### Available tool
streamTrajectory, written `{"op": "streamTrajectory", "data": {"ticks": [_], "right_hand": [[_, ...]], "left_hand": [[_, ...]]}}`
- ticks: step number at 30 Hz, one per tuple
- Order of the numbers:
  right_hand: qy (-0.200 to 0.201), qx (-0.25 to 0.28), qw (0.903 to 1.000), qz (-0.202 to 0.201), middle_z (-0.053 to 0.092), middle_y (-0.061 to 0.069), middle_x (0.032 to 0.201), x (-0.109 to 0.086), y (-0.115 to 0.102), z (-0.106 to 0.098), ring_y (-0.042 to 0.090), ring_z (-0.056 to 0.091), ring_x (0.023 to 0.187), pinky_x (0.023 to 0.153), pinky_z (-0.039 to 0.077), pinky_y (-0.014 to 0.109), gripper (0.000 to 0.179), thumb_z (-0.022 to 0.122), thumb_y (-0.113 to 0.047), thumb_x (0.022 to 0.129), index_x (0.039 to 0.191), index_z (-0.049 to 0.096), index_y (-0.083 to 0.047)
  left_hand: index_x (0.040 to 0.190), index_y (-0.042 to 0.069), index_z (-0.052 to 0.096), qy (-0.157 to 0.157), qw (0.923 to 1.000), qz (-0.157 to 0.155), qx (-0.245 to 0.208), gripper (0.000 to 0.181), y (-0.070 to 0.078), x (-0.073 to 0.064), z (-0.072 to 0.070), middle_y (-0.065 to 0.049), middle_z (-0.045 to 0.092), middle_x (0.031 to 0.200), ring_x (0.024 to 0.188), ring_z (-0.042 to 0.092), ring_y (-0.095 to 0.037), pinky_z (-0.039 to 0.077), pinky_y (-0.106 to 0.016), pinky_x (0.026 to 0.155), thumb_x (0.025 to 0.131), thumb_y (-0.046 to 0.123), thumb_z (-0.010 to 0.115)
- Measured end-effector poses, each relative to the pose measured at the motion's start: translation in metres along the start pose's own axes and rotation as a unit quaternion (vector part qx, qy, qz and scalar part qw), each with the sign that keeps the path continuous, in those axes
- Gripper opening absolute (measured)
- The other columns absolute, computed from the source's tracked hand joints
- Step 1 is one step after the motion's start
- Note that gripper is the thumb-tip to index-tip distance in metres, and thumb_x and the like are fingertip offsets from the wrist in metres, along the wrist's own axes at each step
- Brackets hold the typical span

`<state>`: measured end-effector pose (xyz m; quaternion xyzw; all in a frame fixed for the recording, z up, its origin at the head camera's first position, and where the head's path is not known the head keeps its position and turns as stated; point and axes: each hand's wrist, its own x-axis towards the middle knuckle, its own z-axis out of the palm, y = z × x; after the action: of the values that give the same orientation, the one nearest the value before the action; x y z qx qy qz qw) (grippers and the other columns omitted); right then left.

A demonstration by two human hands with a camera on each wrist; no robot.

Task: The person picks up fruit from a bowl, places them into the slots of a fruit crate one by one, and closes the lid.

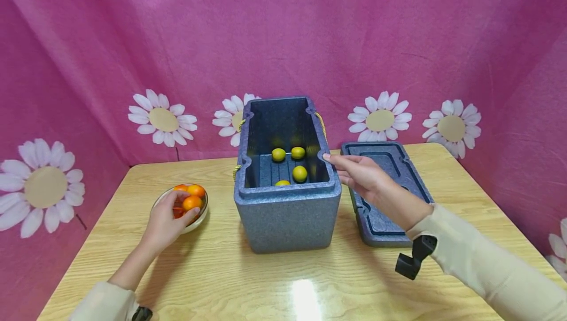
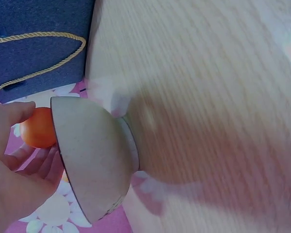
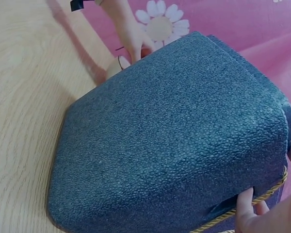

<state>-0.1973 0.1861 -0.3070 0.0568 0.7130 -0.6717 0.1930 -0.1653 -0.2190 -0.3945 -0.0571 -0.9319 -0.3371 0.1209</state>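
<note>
A bowl at the left holds several oranges. My left hand reaches into it, thumb and fingers on either side of an orange at the rim. In the middle stands a tall grey-blue foam box, its top uncovered. Several yellow lemons lie on its floor; the near wall partly hides one. My right hand grips the box's right side, thumb on the rim. In the right wrist view, its fingers sit at the side recess by the rope.
The box's lid lies flat on the wooden table, right of the box under my right forearm. Yellow rope handles hang on the box's sides. A pink curtain with daisies stands behind the table.
</note>
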Motion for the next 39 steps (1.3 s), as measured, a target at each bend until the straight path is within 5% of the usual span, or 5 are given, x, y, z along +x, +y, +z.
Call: {"op": "streamTrajectory", "data": {"ticks": [6,21,29,39], "right_hand": [[-0.006,0.0,0.9997,0.022,0.021,0.02,0.159,-0.002,-0.005,-0.002,0.028,0.028,0.147,0.12,0.027,0.038,0.082,0.058,-0.033,0.094,0.151,0.013,0.004],[-0.046,-0.018,0.9982,0.035,0.013,0.022,0.16,-0.006,-0.02,-0.007,0.032,0.019,0.149,0.121,0.024,0.039,0.08,0.057,-0.029,0.096,0.151,0.011,0.005],[-0.045,-0.066,0.9962,0.035,0.017,0.02,0.16,-0.006,-0.026,-0.008,0.032,0.022,0.149,0.119,0.028,0.04,0.08,0.055,-0.032,0.097,0.152,0.01,0.004],[-0.053,-0.083,0.9943,0.04,0.025,0.023,0.157,-0.007,-0.035,-0.005,0.035,0.03,0.145,0.116,0.033,0.039,0.077,0.056,-0.027,0.096,0.15,0.013,0.008]], "left_hand": [[0.116,-0.004,0.056,-0.016,0.9998,-0.005,-0.012,0.035,0.003,-0.002,-0.007,-0.022,0.061,0.111,0.098,0.062,-0.032,0.055,-0.039,0.085,0.088,0.013,0.068],[0.119,-0.004,0.056,-0.013,0.9998,0.012,0.006,0.039,0.015,0.006,-0.025,-0.021,0.064,0.109,0.101,0.062,-0.033,0.053,-0.028,0.08,0.088,0.017,0.068],[0.119,-0.004,0.056,-0.011,0.9994,0.033,0.009,0.038,0.029,0.016,-0.035,-0.022,0.064,0.11,0.101,0.062,-0.035,0.053,-0.048,0.086,0.089,0.017,0.067],[0.118,-0.004,0.055,0.001,0.9967,0.081,0.011,0.035,0.053,0.039,-0.05,-0.02,0.063,0.109,0.101,0.06,-0.033,0.051,-0.051,0.089,0.09,0.015,0.065]]}}
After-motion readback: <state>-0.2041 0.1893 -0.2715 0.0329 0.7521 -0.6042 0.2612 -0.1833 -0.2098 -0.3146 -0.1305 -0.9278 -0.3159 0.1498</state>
